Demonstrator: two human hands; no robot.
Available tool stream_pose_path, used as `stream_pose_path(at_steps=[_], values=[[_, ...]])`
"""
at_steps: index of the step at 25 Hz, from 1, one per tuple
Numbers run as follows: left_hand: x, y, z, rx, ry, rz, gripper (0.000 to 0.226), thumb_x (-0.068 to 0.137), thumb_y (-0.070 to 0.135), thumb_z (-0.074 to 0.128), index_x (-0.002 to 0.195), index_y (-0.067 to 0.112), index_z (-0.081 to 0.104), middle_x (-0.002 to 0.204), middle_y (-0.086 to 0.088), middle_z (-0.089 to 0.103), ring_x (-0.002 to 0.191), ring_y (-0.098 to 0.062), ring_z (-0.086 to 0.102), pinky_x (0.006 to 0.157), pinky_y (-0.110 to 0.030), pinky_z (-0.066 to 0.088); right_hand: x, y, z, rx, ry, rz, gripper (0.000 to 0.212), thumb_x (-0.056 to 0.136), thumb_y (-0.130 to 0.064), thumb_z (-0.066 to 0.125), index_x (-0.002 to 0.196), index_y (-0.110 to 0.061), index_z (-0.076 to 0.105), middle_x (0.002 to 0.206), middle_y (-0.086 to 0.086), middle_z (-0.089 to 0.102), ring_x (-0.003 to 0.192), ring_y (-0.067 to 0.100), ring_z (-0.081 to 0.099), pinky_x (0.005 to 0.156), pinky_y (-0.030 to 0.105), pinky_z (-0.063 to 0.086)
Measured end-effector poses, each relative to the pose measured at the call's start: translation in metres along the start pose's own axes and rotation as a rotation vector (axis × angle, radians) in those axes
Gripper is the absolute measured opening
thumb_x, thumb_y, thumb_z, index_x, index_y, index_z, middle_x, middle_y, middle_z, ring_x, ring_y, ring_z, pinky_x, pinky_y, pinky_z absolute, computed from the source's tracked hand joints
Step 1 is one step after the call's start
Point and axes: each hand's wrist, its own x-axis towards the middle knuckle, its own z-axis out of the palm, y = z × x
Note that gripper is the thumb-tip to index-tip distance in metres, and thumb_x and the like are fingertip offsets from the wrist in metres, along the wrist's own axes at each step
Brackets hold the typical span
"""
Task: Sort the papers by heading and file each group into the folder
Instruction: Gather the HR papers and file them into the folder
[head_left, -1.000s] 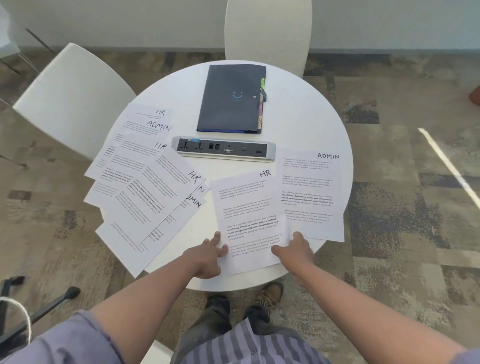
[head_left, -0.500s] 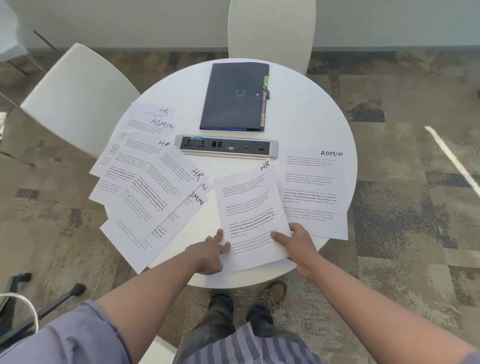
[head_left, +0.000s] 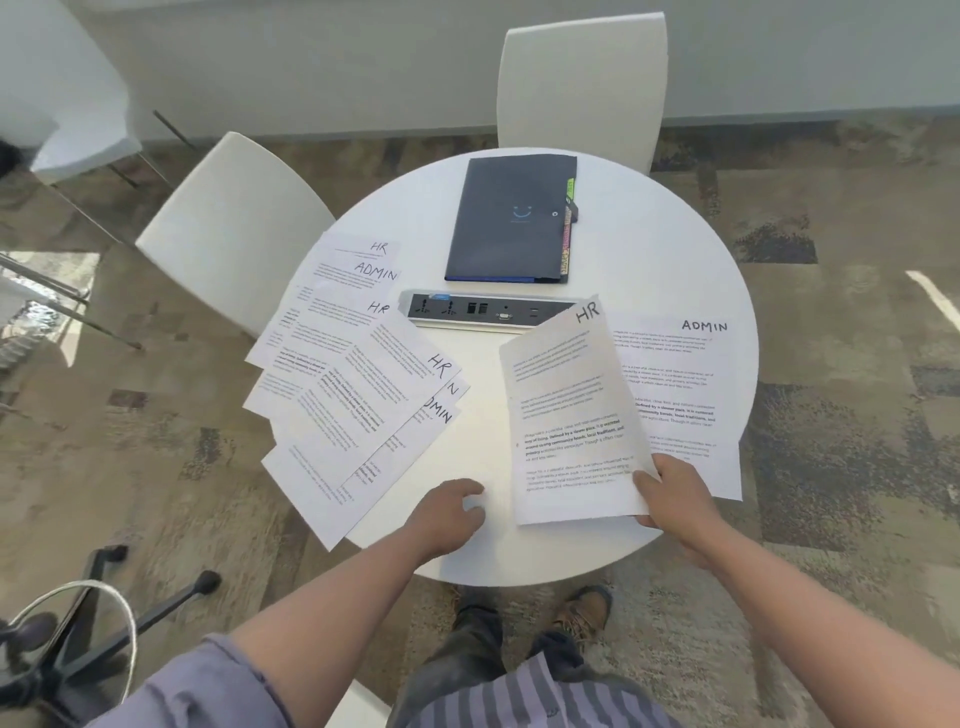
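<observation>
One sheet headed HR (head_left: 569, 415) is pinched at its near right corner by my right hand (head_left: 670, 493), lifted above the table (head_left: 649, 249). My left hand (head_left: 449, 514) rests loosely curled, holding nothing. One ADMIN sheet (head_left: 685, 395) lies right; one folder (head_left: 511, 221) sits closed beyond.

- Round tabletop (head_left: 649, 249): smooth white surface with a soft sheen.
- Sheets of paper (head_left: 358, 395): thin, matt white, printed black.
- Folder (head_left: 511, 221): dark, smooth plastic with a slight sheen.
- Power strip (head_left: 488, 310): brushed silver metal frame, dark face.
- Floor (head_left: 831, 467): rough, mottled carpet.
- Sleeve (head_left: 208, 691): soft, matt cloth.
</observation>
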Motion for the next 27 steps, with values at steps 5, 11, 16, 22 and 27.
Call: stream_pose_path(at_steps=[5, 11, 16, 22, 27], values=[[-0.015, -0.026, -0.034, -0.301, 0.16, -0.113, 0.035, 0.098, 0.026, 0.059, 0.133, 0.02, 0.063, 0.138, 0.005, 0.059, 0.125, -0.014, 0.056, 0.104, -0.035, 0.049, -0.004, -0.027, -0.011, 0.22, -0.017, -0.05, 0.02, 0.106, -0.013, 0.049, 0.106, -0.025, 0.065, 0.115, -0.01, 0.069, 0.103, 0.016, 0.066, 0.07, 0.03, 0.059], [-0.023, -0.061, -0.097, -0.411, 0.315, -0.159, 0.034, 0.098, 0.02, 0.062, 0.131, 0.016, 0.06, 0.133, 0.002, 0.06, 0.119, -0.015, 0.055, 0.094, -0.029, 0.043, -0.009, -0.06, 0.033, 0.347, -0.054, -0.05, 0.02, 0.105, -0.01, 0.05, 0.107, -0.019, 0.068, 0.113, -0.001, 0.073, 0.09, 0.022, 0.064, 0.072, 0.035, 0.056], [-0.011, -0.11, -0.142, -0.354, 0.359, -0.192, 0.047, 0.096, 0.022, 0.065, 0.141, 0.012, 0.055, 0.139, -0.003, 0.059, 0.126, -0.02, 0.056, 0.095, -0.029, 0.043, -0.003, -0.077, 0.075, 0.366, -0.035, -0.004, 0.019, 0.105, -0.01, 0.051, 0.11, -0.018, 0.068, 0.113, 0.0, 0.073, 0.092, 0.021, 0.064, 0.075, 0.036, 0.055], [0.032, -0.17, -0.192, -0.246, 0.336, -0.139, 0.063, 0.093, 0.03, 0.07, 0.149, 0.013, 0.047, 0.148, -0.007, 0.049, 0.135, -0.025, 0.05, 0.101, -0.037, 0.047, 0.002, -0.102, 0.15, 0.444, 0.07, 0.099, 0.019, 0.106, -0.011, 0.052, 0.12, -0.012, 0.065, 0.117, 0.004, 0.07, 0.09, 0.021, 0.062, 0.072, 0.034, 0.055], [0.073, -0.192, -0.231, -0.031, 0.294, -0.106, 0.081, 0.082, 0.048, 0.078, 0.148, 0.017, 0.045, 0.151, -0.008, 0.042, 0.14, -0.034, 0.04, 0.104, -0.046, 0.047, -0.009, -0.134, 0.196, 0.533, 0.112, 0.125, 0.021, 0.107, -0.011, 0.051, 0.124, -0.015, 0.063, 0.118, 0.0, 0.069, 0.096, 0.018, 0.063, 0.073, 0.034, 0.054]])
